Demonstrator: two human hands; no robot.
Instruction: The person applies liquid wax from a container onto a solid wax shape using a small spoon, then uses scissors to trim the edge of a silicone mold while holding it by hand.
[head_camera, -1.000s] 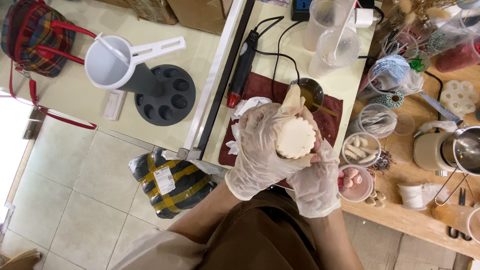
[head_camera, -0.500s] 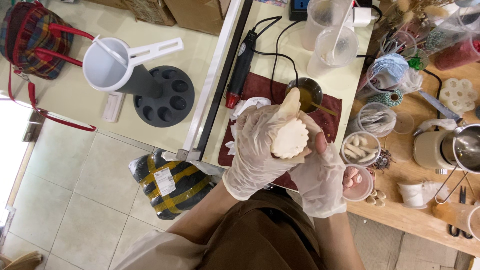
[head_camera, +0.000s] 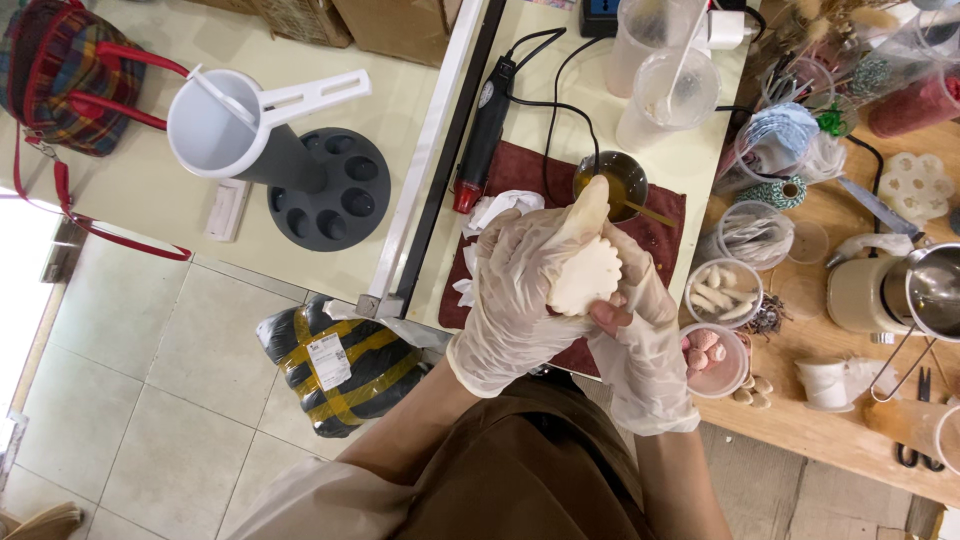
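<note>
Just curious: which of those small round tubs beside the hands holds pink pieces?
The clear tub nearest the right hand; the tub above it holds pale sticks.

Cream scalloped candle (head_camera: 585, 277), maroon cloth (head_camera: 520, 170)

Pale table, wooden table and tiled floor carrying the clutter.

A pale table (head_camera: 690, 165) is carrying a dark red cloth (head_camera: 520, 170), a black heat gun (head_camera: 485, 125) with its cord, a small metal cup (head_camera: 615, 185) on the cloth and two clear plastic cups (head_camera: 665, 90). The wooden table (head_camera: 830, 430) to the right is holding small tubs (head_camera: 722, 292), a twine spool (head_camera: 780, 195) and a steel pitcher (head_camera: 935, 295). A black and yellow bundle (head_camera: 335, 365) is lying on the tiled floor (head_camera: 150, 400).
</note>
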